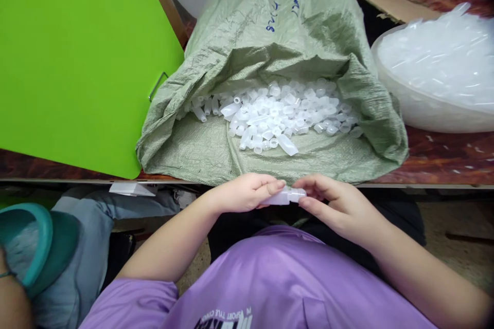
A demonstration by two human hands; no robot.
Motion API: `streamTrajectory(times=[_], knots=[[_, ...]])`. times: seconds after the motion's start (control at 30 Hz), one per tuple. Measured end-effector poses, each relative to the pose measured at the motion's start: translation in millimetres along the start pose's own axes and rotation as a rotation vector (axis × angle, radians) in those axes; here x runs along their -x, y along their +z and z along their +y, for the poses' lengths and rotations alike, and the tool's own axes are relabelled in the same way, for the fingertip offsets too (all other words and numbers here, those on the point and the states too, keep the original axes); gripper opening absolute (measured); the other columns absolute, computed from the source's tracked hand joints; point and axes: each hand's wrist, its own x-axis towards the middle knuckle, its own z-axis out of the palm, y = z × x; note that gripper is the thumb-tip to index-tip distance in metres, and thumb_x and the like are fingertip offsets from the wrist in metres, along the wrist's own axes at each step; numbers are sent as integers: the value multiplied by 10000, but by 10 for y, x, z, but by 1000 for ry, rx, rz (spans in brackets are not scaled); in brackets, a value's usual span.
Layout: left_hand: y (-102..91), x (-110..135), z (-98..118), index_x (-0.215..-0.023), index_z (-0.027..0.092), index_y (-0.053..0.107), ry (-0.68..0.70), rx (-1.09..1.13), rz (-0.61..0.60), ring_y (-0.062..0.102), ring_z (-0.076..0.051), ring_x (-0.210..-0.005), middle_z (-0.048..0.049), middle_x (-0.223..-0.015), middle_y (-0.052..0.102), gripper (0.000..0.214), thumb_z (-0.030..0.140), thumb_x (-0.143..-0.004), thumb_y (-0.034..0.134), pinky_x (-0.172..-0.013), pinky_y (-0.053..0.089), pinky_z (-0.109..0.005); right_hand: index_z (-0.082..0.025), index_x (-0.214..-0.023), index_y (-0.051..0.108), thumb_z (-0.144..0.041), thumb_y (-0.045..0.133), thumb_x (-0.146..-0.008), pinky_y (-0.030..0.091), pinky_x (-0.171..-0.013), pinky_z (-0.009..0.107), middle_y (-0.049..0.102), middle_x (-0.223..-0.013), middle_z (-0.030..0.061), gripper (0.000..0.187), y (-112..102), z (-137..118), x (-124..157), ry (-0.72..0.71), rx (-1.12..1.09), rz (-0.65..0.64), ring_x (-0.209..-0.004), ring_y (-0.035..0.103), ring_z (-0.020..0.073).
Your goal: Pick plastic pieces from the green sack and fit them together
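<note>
My left hand [257, 193] is closed around a translucent white plastic tube [281, 197] with a narrower, ringed end pointing right. Thumb and fingers of my right hand [328, 198] pinch at that narrower end. Just beyond both hands lies the open mouth of a pale green woven sack [200, 149]. Inside it is a heap of small translucent plastic pieces [285, 110], mostly short and cap-like, with a few longer flat-ended ones.
A clear tub [428, 110] heaped with translucent plastic pieces [443, 61] stands right of the sack. A bright green board [85, 61] with a metal handle is on the left. At lower left, another person's arm [13, 293] reaches into a teal bucket [57, 247].
</note>
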Motion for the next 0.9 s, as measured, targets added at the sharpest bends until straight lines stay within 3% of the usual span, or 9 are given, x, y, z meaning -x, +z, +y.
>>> streamTrajectory(times=[0.07, 0.13, 0.27, 0.37, 0.43, 0.5, 0.63, 0.77, 0.9], knots=[[2, 9, 2, -650, 164, 435, 3, -12, 56, 396, -80, -543, 44, -578, 418, 423, 492, -890, 316, -556, 340, -208, -201, -968, 584, -370, 526, -847, 497, -547, 216, 660, -745, 15, 215, 10, 19, 38, -31, 28, 39, -608, 611, 121], [-1, 14, 3, -653, 165, 434, 6, -4, 65, 393, -78, -543, 46, -578, 415, 415, 489, -888, 325, -553, 338, -205, -207, -957, 593, -309, 549, -842, 516, -607, 230, 666, -798, 29, 160, 16, 29, 67, -195, 83, 113, -685, 631, 133], [-14, 11, 1, -650, 162, 445, -66, 54, -34, 399, -81, -510, 39, -554, 430, 477, 545, -881, 279, -516, 332, -209, -228, -1009, 606, -182, 508, -861, 520, -757, 266, 671, -979, 66, 184, -5, 12, 89, -500, 183, 106, -894, 637, 162], [-4, 7, 19, -655, 157, 472, -146, 59, -67, 400, -84, -482, 35, -532, 437, 526, 587, -867, 256, -490, 323, -212, -205, -946, 633, -287, 516, -864, 525, -644, 247, 691, -844, 53, 165, -14, -14, 66, -373, 193, 38, -745, 654, 158], [17, 5, 40, -647, 157, 478, -150, 36, -39, 409, -85, -480, 36, -521, 442, 530, 584, -869, 254, -507, 335, -214, -185, -751, 635, -365, 440, -896, 483, -500, 219, 647, -624, 18, 302, 1, -11, 41, -199, 148, -13, -548, 609, 125], [44, 4, 58, -638, 161, 471, -137, 20, 2, 418, -87, -482, 36, -515, 450, 524, 575, -873, 253, -525, 345, -217, -178, -684, 612, -401, 354, -923, 459, -464, 216, 612, -567, 10, 417, 30, 13, 25, -99, 110, -26, -496, 578, 114], [83, 6, 46, -634, 164, 464, -151, 45, 84, 416, -90, -476, 38, -509, 453, 524, 580, -871, 251, -519, 338, -218, -169, -989, 592, -477, 528, -821, 509, -676, 298, 657, -930, 94, 357, 74, 73, 36, -227, 186, 93, -805, 631, 192], [114, 15, -8, -615, 161, 464, -182, 73, 72, 407, -87, -462, 38, -495, 446, 519, 577, -865, 281, -501, 328, -215, -192, -907, 581, -380, 389, -912, 471, -540, 236, 637, -716, 22, 269, 72, 74, 49, -136, 144, -76, -609, 597, 130], [185, 21, -60, -646, 160, 479, -238, 151, 97, 389, -84, -432, 39, -481, 443, 527, 592, -862, 269, -463, 308, -211, -170, -968, 557, -420, 478, -859, 474, -616, 279, 637, -849, 72, 284, 79, 63, 38, -227, 190, -10, -720, 599, 169]])
